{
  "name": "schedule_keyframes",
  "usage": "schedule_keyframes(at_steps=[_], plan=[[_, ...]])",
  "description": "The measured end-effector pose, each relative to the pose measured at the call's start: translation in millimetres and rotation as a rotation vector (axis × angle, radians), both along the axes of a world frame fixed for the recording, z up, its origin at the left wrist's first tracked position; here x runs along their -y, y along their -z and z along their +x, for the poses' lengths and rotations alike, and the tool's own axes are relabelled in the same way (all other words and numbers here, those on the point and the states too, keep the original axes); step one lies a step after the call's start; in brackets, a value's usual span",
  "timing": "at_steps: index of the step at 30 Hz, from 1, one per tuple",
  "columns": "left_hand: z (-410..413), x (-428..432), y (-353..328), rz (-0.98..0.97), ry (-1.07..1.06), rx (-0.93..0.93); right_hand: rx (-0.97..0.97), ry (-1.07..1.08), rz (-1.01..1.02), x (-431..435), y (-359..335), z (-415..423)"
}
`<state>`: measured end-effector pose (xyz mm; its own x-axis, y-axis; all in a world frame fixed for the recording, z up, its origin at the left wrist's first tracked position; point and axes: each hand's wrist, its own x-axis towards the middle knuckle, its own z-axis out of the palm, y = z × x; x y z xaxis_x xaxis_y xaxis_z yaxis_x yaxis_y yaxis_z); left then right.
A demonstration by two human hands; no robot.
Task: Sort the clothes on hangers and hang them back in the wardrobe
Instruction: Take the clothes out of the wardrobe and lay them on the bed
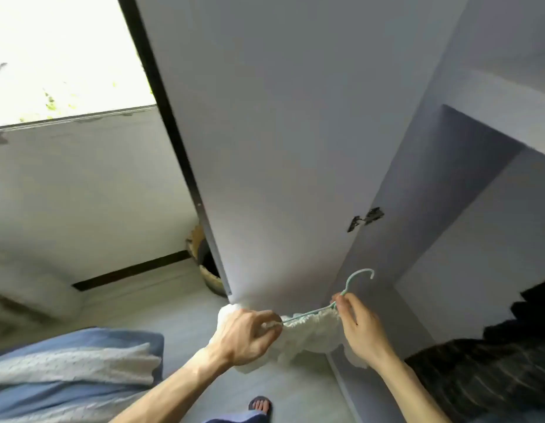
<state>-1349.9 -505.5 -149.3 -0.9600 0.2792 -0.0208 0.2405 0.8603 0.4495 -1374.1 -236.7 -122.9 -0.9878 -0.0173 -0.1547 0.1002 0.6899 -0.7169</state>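
Presently held, low centre: one pale green hanger (pixel 313 313), hook end tilted up toward the wardrobe opening. A white ruffled garment (pixel 313 335) is bunched along its arm and droops beneath. Both are in the air in front of the wardrobe, above the floor (pixel 188 315), not on any rail.

- Left hand (pixel 246 337): fingers curled, gripping the garment's edge at the hanger's left end.
- Right hand (pixel 359 328): thumb and fingertips pinching the hanger just below the hook, palm over the garment's right side.
- Wardrobe door (pixel 265 148): pale lilac, swung open, directly behind the hands. A dark hinge (pixel 366 219) sits at its right edge.
- Wardrobe (pixel 478 239): interior to the right, with a shelf high up.
- Dark striped clothing (pixel 493 380): lower right, by the wardrobe's mouth. Whether it hangs or lies cannot be told.
- Bed (pixel 82 361): lower left, blue and white bedding.
- Woven basket (pixel 204 267): on the floor behind the door, partly hidden.
- Window (pixel 51 56): upper left, overexposed.
- Foot in a sandal (pixel 260 406): bottom edge, on the floor.
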Motion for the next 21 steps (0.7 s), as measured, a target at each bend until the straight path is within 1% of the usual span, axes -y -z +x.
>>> schedule_keyframes(at_steps=[3, 5, 6, 8, 11, 13, 16, 19, 21], plan=[[59.9, 25.0, 2.7, -0.025, -0.166, -0.022, 0.011, -0.149, -0.028, 32.6, 16.9, 9.1], [101.5, 34.7, -2.7, -0.016, -0.332, -0.015, 0.03, -0.246, -0.015, 58.1, 24.0, 20.7], [123.4, 40.0, -4.2, 0.013, -0.435, 0.021, 0.027, -0.288, 0.0, 70.8, 27.9, 27.6], [169.8, 52.4, -5.4, 0.131, -0.64, 0.111, 0.064, -0.403, -0.04, 98.1, 24.8, 47.8], [238.1, 68.7, -5.2, 0.29, -0.868, 0.175, 0.087, -0.607, -0.071, 140.6, 11.1, 81.1], [280.8, 77.0, -5.6, 0.318, -0.996, 0.171, 0.07, -0.741, -0.107, 170.5, 8.9, 102.7], [336.3, 88.3, -11.4, 0.323, -1.154, 0.112, 0.052, -0.903, -0.149, 216.3, 8.9, 136.6], [387.0, 99.9, -22.3, 0.35, -1.297, 0.047, 0.028, -1.066, -0.155, 263.6, -0.3, 176.2], [422.0, 107.5, -26.1, 0.394, -1.39, 0.051, 0.01, -1.177, -0.156, 294.0, -3.8, 206.5]])
